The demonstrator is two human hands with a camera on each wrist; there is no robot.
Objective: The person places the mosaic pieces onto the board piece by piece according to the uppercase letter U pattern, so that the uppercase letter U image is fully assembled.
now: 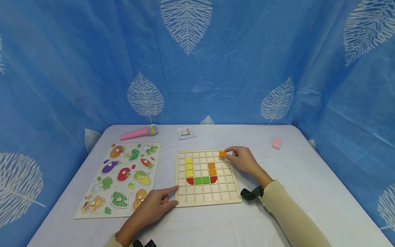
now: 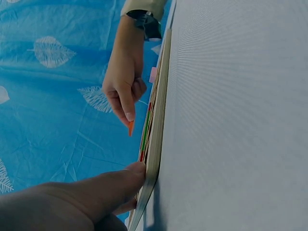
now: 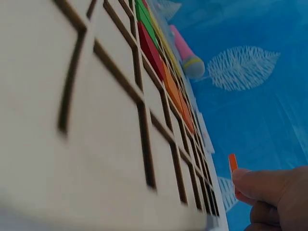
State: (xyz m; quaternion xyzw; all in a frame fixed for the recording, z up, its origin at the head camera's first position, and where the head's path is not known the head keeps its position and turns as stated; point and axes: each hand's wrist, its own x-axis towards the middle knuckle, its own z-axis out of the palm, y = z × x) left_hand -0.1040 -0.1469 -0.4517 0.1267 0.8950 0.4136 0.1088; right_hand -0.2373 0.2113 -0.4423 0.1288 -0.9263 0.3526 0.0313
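Note:
My right hand (image 1: 243, 160) pinches an orange square tile (image 1: 223, 154) between thumb and fingertips. In the right wrist view the tile (image 3: 233, 162) stands on edge, raised over the far right corner of the wooden grid board (image 1: 208, 205). Set in the board are yellow tiles (image 1: 189, 167) in a column, two green tiles (image 1: 202, 180), two red curved-corner tiles (image 1: 190, 180) and two orange tiles (image 1: 212, 169), forming a U. At the board's left edge, my left hand (image 1: 155, 206) touches with outstretched index finger and thumb; its thumb (image 2: 130, 175) lies against the rim.
Left of the board lies a vegetable peg puzzle (image 1: 128, 187). Behind it is a pink toy microphone (image 1: 139, 132). A small pattern card (image 1: 186, 132) lies beyond the board, and a pink block (image 1: 276, 143) sits at the right. Blue cloth (image 1: 216, 68) hangs behind the table.

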